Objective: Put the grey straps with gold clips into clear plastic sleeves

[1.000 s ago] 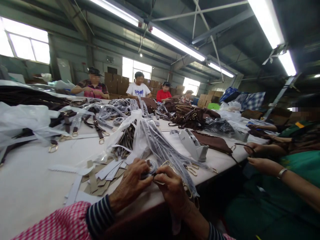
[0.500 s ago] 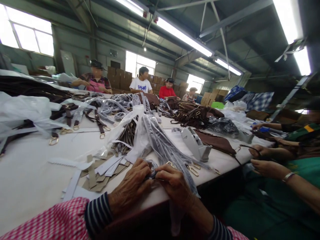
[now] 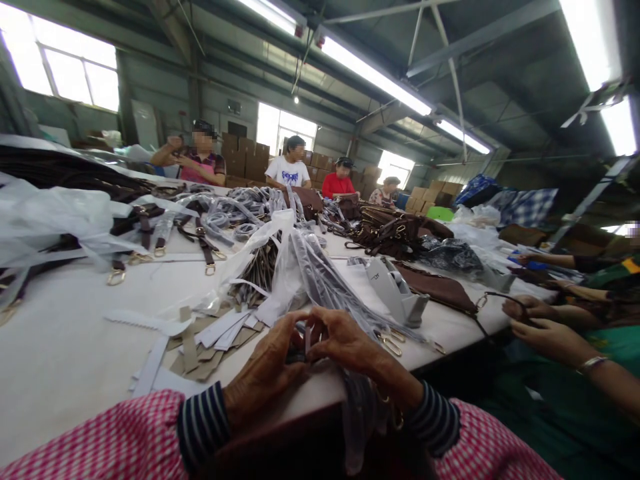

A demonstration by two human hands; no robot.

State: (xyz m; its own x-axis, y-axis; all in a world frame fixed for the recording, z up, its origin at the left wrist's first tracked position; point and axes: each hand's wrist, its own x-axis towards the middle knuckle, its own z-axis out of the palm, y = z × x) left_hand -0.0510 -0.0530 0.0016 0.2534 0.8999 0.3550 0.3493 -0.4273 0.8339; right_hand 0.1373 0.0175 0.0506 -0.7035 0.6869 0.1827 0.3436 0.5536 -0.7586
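At the table's near edge my left hand (image 3: 267, 363) and my right hand (image 3: 345, 341) meet with bent fingers. Between them they grip part of a plastic-wrapped strap (image 3: 356, 413), mostly hidden by the fingers. Its loose length, with gold-coloured metal fittings, hangs over the edge below my right wrist. Just beyond the hands lies a bundle of grey plastic-wrapped straps (image 3: 325, 280) with gold clasps (image 3: 393, 345) at its near right end. White and grey-brown strips (image 3: 210, 347) are scattered left of my left hand. A clear bag (image 3: 260, 267) of brown-grey strips stands behind them.
A grey tape dispenser (image 3: 395, 293) and a brown bag (image 3: 435, 287) lie to the right. Dark straps with gold clasps (image 3: 203, 250) and plastic sheeting (image 3: 55, 220) cover the left. A co-worker's hands (image 3: 545, 320) hold a dark strap at right. Other people sit across the table.
My fingers have risen and come together over the strap. More of its wrapped length and fittings now hangs below the table edge. The view has shifted slightly.
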